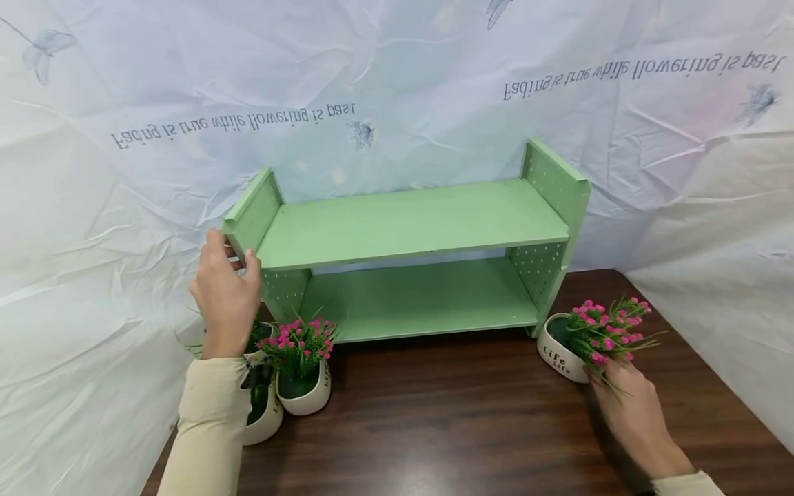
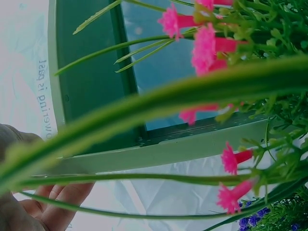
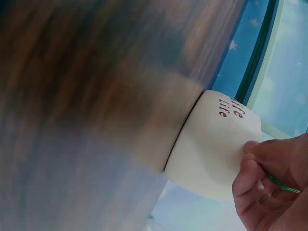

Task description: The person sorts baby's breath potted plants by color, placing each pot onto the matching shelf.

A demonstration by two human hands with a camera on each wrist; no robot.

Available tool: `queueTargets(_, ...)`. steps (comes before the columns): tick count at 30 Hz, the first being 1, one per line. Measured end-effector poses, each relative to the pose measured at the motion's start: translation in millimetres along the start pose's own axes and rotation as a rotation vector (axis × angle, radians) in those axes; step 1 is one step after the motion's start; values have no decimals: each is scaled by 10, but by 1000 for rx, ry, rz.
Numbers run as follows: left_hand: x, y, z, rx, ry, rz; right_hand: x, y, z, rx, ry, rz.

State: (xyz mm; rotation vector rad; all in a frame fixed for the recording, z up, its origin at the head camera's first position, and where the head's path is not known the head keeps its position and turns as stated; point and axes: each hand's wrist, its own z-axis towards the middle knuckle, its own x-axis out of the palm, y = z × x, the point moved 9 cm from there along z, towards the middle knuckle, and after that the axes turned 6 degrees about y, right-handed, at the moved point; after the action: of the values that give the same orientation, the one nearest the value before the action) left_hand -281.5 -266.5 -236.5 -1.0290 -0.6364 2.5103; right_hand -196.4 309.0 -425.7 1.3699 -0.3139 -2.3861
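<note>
A green two-tier shelf [image 1: 412, 220] stands at the back of the table. My left hand [image 1: 226, 296] grips the front edge of its left side panel, thumb in front and fingers on the outer side. At the table's right, my right hand [image 1: 633, 406] pinches the rim of a white flower pot [image 1: 555, 358] lettered "Life", holding pink flowers [image 1: 604, 331]. In the right wrist view, thumb and curled fingers meet at the rim of the pot [image 3: 207, 149], whose base is at the table surface. Leaves partly cover the left hand in the left wrist view.
Below my left forearm stand a white pot [image 1: 316, 399] with pink flowers and another white pot [image 1: 269, 424], partly hidden by the sleeve. Purple flowers [image 2: 255, 219] show in the left wrist view. Pale printed cloth [image 1: 422, 96] hangs behind the dark wooden table [image 1: 428, 420].
</note>
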Motion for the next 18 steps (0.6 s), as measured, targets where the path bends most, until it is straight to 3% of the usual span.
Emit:
queueTargets(9,0,-11,-11,-1,5,-5,-33,-56,-43,80,42,-66)
queueTargets(18,-5,-6,-4,-4,3,2,-204,121,-41,40,8,-104)
